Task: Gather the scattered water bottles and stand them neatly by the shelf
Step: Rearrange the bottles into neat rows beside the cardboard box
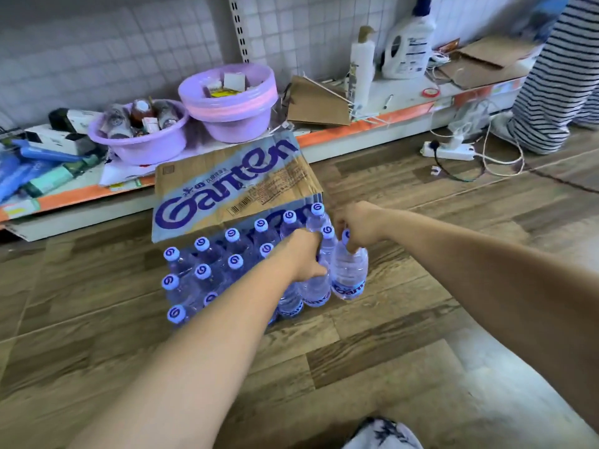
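Observation:
Several clear water bottles with blue-and-white caps [203,272] stand in rows on the wooden floor, in front of a flattened Ganten cardboard sheet [227,186] that leans against the low shelf [372,119]. My right hand [356,225] grips the neck of one bottle [348,273] at the right end of the group, held upright. My left hand [303,256] is closed around the top of the neighbouring bottle [316,288] in the front row. My left forearm hides part of the front row.
On the shelf sit two purple basins [227,105] with small items, a detergent jug [406,43], cardboard pieces and boxes. A white power strip [449,150] with cables lies on the floor at right, near a person in striped trousers [551,85].

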`<action>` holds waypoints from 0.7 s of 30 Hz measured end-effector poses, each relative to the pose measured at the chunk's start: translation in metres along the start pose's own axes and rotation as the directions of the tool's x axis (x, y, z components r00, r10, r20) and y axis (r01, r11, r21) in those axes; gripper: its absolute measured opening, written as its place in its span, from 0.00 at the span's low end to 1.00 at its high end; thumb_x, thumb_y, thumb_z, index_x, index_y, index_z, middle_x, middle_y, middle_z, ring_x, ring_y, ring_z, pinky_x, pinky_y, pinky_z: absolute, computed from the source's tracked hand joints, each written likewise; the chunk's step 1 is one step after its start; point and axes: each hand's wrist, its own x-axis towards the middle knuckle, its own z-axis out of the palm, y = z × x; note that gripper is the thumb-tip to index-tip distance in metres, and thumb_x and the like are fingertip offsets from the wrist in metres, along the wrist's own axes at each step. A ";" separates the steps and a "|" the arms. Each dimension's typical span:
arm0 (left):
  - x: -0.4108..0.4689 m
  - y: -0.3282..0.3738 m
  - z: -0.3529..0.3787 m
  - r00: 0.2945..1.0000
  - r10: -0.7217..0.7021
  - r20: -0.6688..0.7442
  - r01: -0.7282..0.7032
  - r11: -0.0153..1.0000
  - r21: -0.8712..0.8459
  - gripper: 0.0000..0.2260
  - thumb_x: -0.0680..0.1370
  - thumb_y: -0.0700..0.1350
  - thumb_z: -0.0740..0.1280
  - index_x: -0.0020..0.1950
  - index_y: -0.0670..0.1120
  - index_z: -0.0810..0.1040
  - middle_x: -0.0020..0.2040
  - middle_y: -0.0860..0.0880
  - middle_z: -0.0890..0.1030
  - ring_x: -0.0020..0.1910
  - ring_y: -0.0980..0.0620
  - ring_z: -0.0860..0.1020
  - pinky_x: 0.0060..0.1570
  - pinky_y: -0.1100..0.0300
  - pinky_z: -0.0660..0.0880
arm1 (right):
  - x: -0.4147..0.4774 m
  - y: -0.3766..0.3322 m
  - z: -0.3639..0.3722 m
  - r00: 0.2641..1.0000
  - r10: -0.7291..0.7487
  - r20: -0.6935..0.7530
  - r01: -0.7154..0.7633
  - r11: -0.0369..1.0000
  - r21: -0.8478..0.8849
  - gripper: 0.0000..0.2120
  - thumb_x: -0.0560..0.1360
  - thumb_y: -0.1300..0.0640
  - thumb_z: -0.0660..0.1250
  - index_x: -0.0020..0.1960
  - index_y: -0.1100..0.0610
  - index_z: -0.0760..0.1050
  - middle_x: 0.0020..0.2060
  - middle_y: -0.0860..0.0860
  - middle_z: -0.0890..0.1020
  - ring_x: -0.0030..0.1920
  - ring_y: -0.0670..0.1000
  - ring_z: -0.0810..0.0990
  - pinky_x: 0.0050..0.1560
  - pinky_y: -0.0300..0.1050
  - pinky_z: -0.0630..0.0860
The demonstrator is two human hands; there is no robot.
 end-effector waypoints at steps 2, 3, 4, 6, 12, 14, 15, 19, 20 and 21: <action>0.006 -0.004 0.016 1.000 -0.006 -0.008 0.006 1.000 0.004 0.12 0.68 0.44 0.69 0.38 0.46 0.65 0.41 0.44 0.72 0.46 0.39 0.77 0.45 0.48 0.76 | 0.010 0.004 0.017 1.000 -0.005 0.029 0.005 1.000 0.006 0.18 0.69 0.62 0.71 0.58 0.57 0.77 0.58 0.55 0.80 0.57 0.56 0.79 0.50 0.43 0.74; 0.009 -0.006 0.022 1.000 -0.023 -0.010 0.023 1.000 0.009 0.10 0.69 0.44 0.68 0.41 0.45 0.67 0.43 0.44 0.71 0.47 0.39 0.77 0.45 0.48 0.76 | 0.014 0.005 0.025 0.999 -0.011 0.038 0.011 1.000 0.010 0.18 0.69 0.63 0.71 0.59 0.57 0.77 0.58 0.55 0.80 0.58 0.56 0.78 0.51 0.43 0.74; 0.012 -0.007 0.028 0.999 -0.043 -0.005 0.043 0.999 0.022 0.09 0.70 0.44 0.68 0.43 0.44 0.69 0.46 0.43 0.71 0.47 0.39 0.77 0.45 0.48 0.76 | 0.019 0.007 0.032 0.999 -0.015 0.045 0.014 1.000 0.013 0.18 0.70 0.63 0.71 0.59 0.58 0.76 0.59 0.55 0.79 0.58 0.56 0.78 0.51 0.43 0.74; 0.018 -0.010 0.040 0.997 -0.081 -0.002 0.081 0.995 0.051 0.10 0.71 0.43 0.67 0.49 0.42 0.71 0.52 0.41 0.72 0.49 0.38 0.76 0.44 0.50 0.74 | 0.027 0.011 0.044 0.999 -0.016 0.050 0.015 1.000 0.016 0.18 0.70 0.63 0.70 0.59 0.58 0.76 0.59 0.55 0.79 0.58 0.56 0.78 0.47 0.42 0.71; 0.041 -0.014 0.060 0.986 -0.164 -0.029 0.165 0.985 0.044 0.09 0.72 0.45 0.67 0.50 0.43 0.71 0.56 0.41 0.72 0.51 0.38 0.76 0.41 0.53 0.70 | 0.049 0.025 0.074 1.000 -0.015 0.010 0.015 1.000 0.026 0.16 0.70 0.64 0.67 0.58 0.57 0.77 0.59 0.57 0.78 0.58 0.58 0.78 0.51 0.43 0.74; 0.046 -0.017 0.066 0.984 -0.179 -0.010 0.179 0.983 0.030 0.09 0.72 0.45 0.67 0.46 0.45 0.69 0.55 0.41 0.72 0.51 0.38 0.76 0.41 0.52 0.71 | 0.054 0.026 0.078 1.000 -0.010 0.003 0.010 0.999 0.038 0.16 0.71 0.64 0.66 0.58 0.57 0.76 0.59 0.57 0.77 0.58 0.58 0.78 0.46 0.41 0.71; 0.048 -0.020 0.072 0.983 -0.185 -0.001 0.185 0.982 0.024 0.09 0.72 0.45 0.67 0.46 0.45 0.69 0.55 0.41 0.72 0.51 0.37 0.76 0.43 0.50 0.72 | 0.057 0.027 0.081 1.000 -0.014 -0.002 0.014 0.999 0.038 0.15 0.72 0.64 0.65 0.59 0.57 0.76 0.60 0.58 0.77 0.58 0.58 0.77 0.45 0.40 0.69; 0.054 -0.024 0.089 0.977 -0.212 0.026 0.211 0.977 0.035 0.18 0.73 0.46 0.67 0.60 0.42 0.70 0.59 0.40 0.70 0.55 0.37 0.76 0.49 0.50 0.73 | 0.064 0.028 0.088 1.000 -0.009 -0.016 0.009 1.000 0.013 0.16 0.74 0.64 0.63 0.62 0.58 0.73 0.61 0.58 0.75 0.60 0.57 0.76 0.45 0.40 0.67; 0.054 -0.024 0.089 0.975 -0.221 0.020 0.220 0.975 0.030 0.18 0.74 0.46 0.67 0.61 0.42 0.69 0.59 0.40 0.69 0.56 0.37 0.75 0.50 0.49 0.73 | 0.064 0.027 0.090 1.000 -0.002 -0.018 0.002 1.000 0.018 0.16 0.74 0.64 0.63 0.62 0.58 0.73 0.61 0.58 0.74 0.60 0.57 0.76 0.46 0.41 0.68; 0.056 -0.025 0.089 0.973 -0.229 0.009 0.229 0.973 0.026 0.18 0.73 0.47 0.67 0.60 0.42 0.69 0.59 0.41 0.69 0.55 0.37 0.76 0.50 0.49 0.73 | 0.067 0.028 0.092 0.999 -0.002 -0.034 0.003 1.000 0.022 0.16 0.74 0.64 0.63 0.61 0.58 0.73 0.62 0.59 0.73 0.60 0.57 0.75 0.48 0.42 0.70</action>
